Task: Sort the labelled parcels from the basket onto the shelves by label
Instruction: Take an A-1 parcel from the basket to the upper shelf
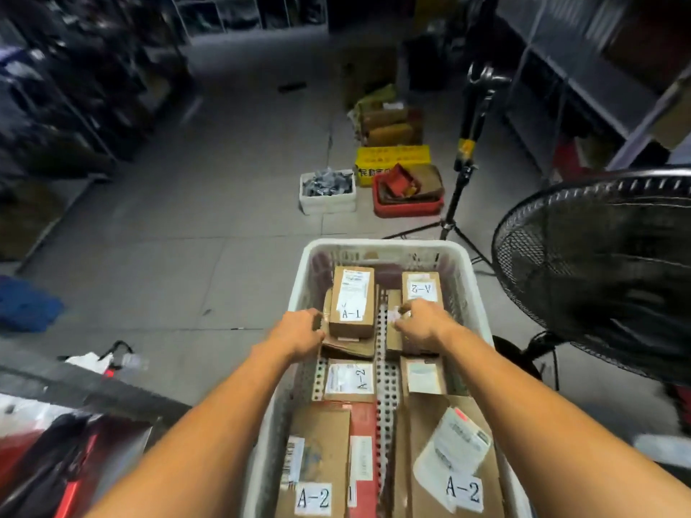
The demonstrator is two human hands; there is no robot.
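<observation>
Fingers (318,326) curled — left hand (299,332) gripping flat cardboard parcel (351,346), right hand (422,323) pinching narrow box (393,340)

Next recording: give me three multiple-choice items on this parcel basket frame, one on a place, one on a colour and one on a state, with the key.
1. Where does the brown cardboard box labelled A-1 lie?
A) in the far left part of the white plastic basket
B) on the floor
C) on a shelf

2. What colour is the plastic tray on the floor beyond the basket?
A) blue
B) red
C) green

3. How does the label on the far right brown A-2 box read from the camera?
A) upright
B) upside down
C) sideways

Key: 1 A, it rests inside the basket near the far left corner; 2 B, its rim and wall are red; 3 B, its letters are inverted.
</observation>
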